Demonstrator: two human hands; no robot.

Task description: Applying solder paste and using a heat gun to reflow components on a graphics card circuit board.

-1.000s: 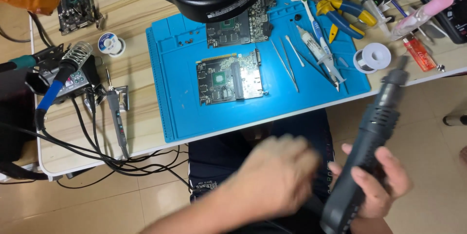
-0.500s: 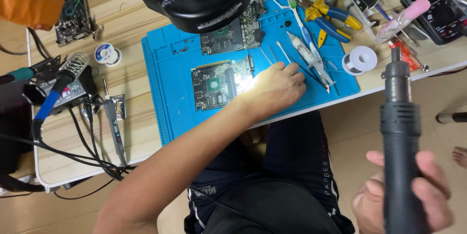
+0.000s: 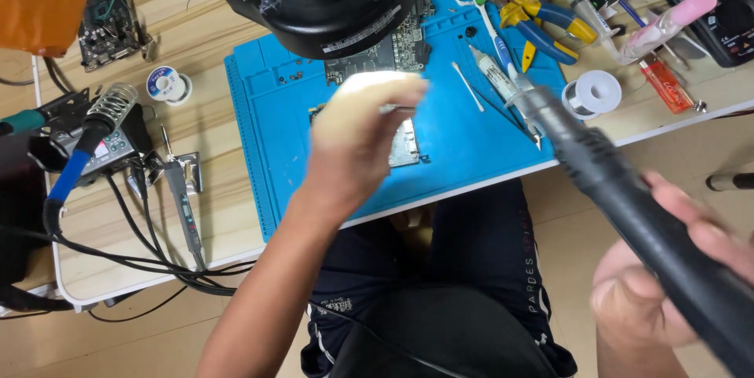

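from the head camera i see the left hand (image 3: 357, 130) stretched out over the blue work mat (image 3: 267, 142), bright under the lamp and blurred, its fingers bent down over a circuit board (image 3: 404, 148) lying near the mat's six o'clock edge; whether they pinch the board or only rest on it i cannot tell. a thin pale sliver shows at the fingertips, too smeared to name. the right hand (image 3: 667, 284) sits low at four o'clock, off the table (image 3: 228, 221) and above the lap, wrapped tight around a thick black handheld tool (image 3: 620, 189) whose nozzle points up toward eleven o'clock and reaches just over the mat's near right corner. at twelve o'clock the black ring of a magnifier lamp (image 3: 322, 9) hangs over a second circuit board (image 3: 393, 48) at the mat's far side. open mat lies between the left hand and the syringe (image 3: 496, 78) at two o'clock, with a cotton swab (image 3: 468, 86) lying in it. beyond the mat's right edge are blue and yellow pliers (image 3: 542, 20), a spool of solder (image 3: 593, 93) and a red lighter (image 3: 666, 83), close to the table's front edge. at nine o'clock a soldering iron stand (image 3: 110, 107), a small spool (image 3: 166, 83) and tangled black cables (image 3: 141, 244) crowd the table's left edge, the cables running toward the rounded front corner.
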